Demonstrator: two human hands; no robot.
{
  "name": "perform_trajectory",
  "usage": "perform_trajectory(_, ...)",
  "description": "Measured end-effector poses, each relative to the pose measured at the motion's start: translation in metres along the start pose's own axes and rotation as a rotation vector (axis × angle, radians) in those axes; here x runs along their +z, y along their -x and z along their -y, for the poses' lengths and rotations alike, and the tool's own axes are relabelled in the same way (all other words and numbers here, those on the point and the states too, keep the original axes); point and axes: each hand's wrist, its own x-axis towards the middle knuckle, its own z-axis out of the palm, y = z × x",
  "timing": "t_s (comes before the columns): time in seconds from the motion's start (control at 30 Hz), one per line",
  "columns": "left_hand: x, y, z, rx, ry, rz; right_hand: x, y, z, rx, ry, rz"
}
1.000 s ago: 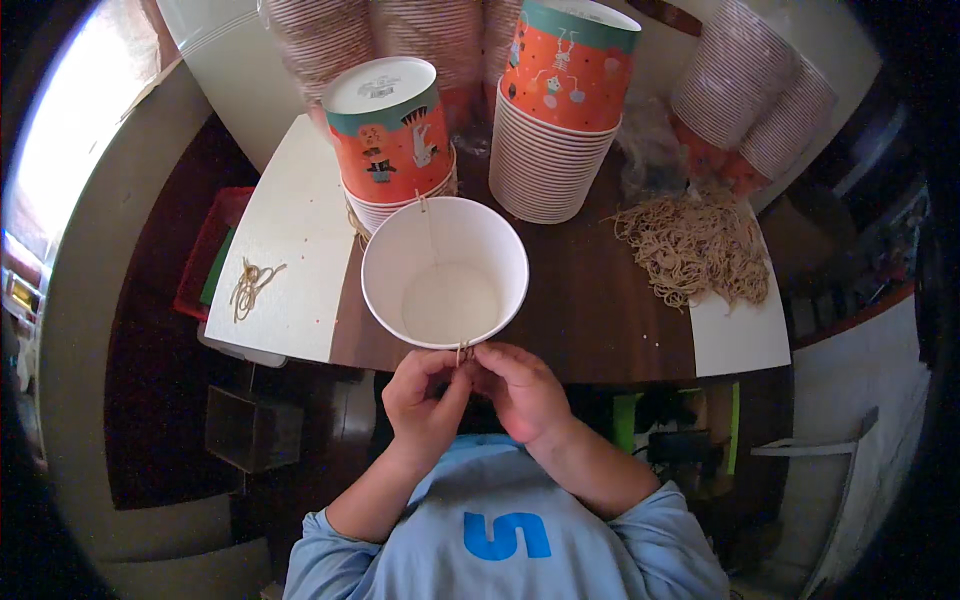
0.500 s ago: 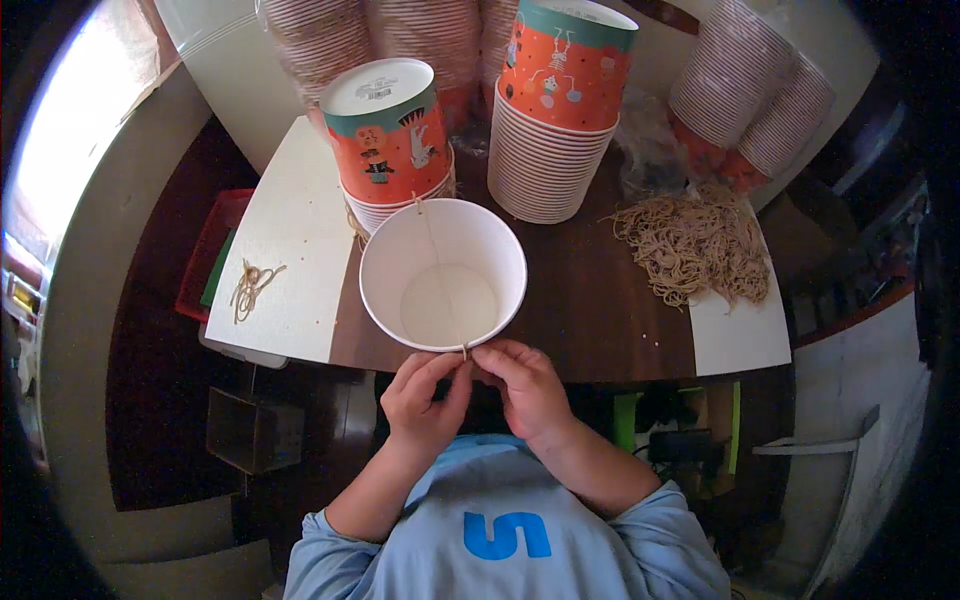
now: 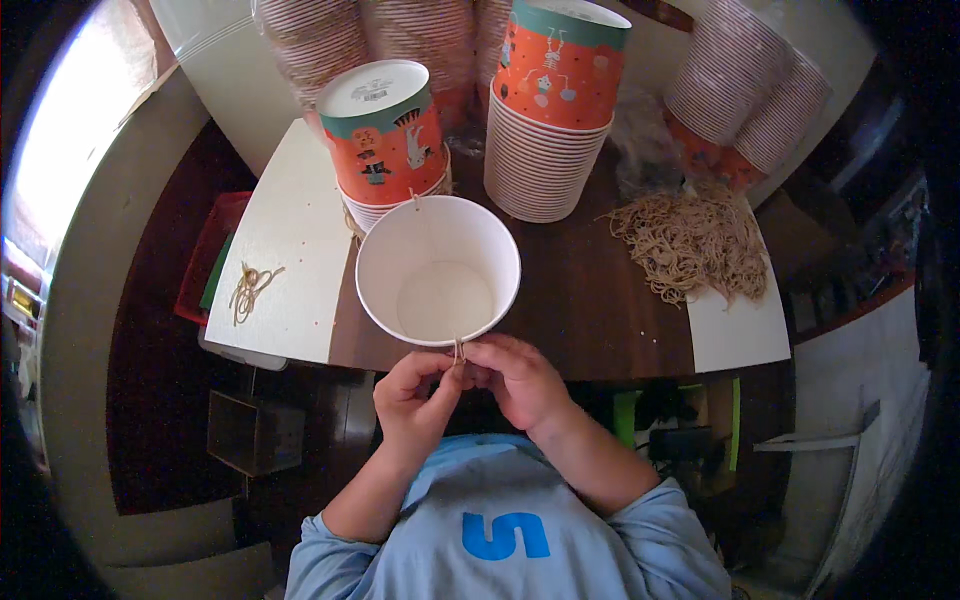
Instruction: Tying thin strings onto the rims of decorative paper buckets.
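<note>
Currently pinching a tan cord loop (image 3: pixel 459 352) just off the near rim of the white-lined tub (image 3: pixel 440 232), thumb to fingers on the left hand (image 3: pixel 412 400). Got the right hand (image 3: pixel 518 385) bunched in close beside it too, fingers partly tucked out of sight, so can't tell whether pressed together on the same cord or merely resting alongside.

Now for the change: 0.5 s ago, could see a thin line of cord pulled straight across the inside of the tub, far rim to near rim. Can't see it any more. Instead, showing up more clearly between near rim and fingers: the loop. Probably means slack let back in, with the near end not yet settled. Just a guess, though.

Moving outward, still got a short cord end (image 3: pixel 415 200) poking up at the far rim. Holding the tub mouth-up over the near middle of the tabletop (image 3: pixel 600 320); can't tell about contact, base hidden.

Farther out, 2 stacks of upside-down orange tubs: left stack (image 3: pixel 385 150) just behind the tub, right stack (image 3: pixel 548 150) a bit apart. Also a big cord heap (image 3: pixel 700 245) over on the right, and a small cord bundle (image 3: pixel 253 293) far off left.
</note>
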Motion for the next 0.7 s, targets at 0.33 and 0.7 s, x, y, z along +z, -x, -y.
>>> perform_trajectory(0.33,-0.008,-0.001,0.006,0.025,-0.045,-0.103,0.004,-0.001,0.003,-0.093,0.117,-0.039)
perform_trajectory(0.7,-0.007,-0.004,0.001,-0.046,0.011,-0.07,0.014,0.005,0.015,-0.855,1.428,-0.375)
